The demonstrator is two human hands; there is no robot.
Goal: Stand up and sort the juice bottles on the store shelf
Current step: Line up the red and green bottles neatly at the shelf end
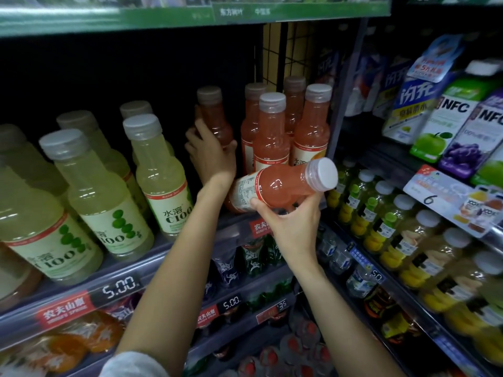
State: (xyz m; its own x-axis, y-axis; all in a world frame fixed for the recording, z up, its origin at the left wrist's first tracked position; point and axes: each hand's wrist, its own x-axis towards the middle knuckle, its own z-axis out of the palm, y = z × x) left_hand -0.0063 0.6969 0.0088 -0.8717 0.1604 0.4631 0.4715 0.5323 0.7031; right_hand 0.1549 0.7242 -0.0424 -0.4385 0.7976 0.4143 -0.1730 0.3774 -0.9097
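My left hand (211, 155) reaches deep into the shelf and grips an upright pink juice bottle (215, 118) around its body. My right hand (291, 221) holds a second pink juice bottle (283, 186) tilted almost on its side, its white cap pointing right, in front of the shelf edge. Several upright pink bottles (272, 131) stand in a cluster just right of my left hand. Pale green juice bottles (100, 191) stand in rows on the left part of the same shelf (168, 251).
A dark upright post (345, 99) and wire grid divide this bay from the right bay, which holds juice cartons (441, 118) above and yellow-labelled bottles (394, 235) below. Lower shelves carry price tags (119, 285) and more drinks. A green shelf edge (190, 14) runs overhead.
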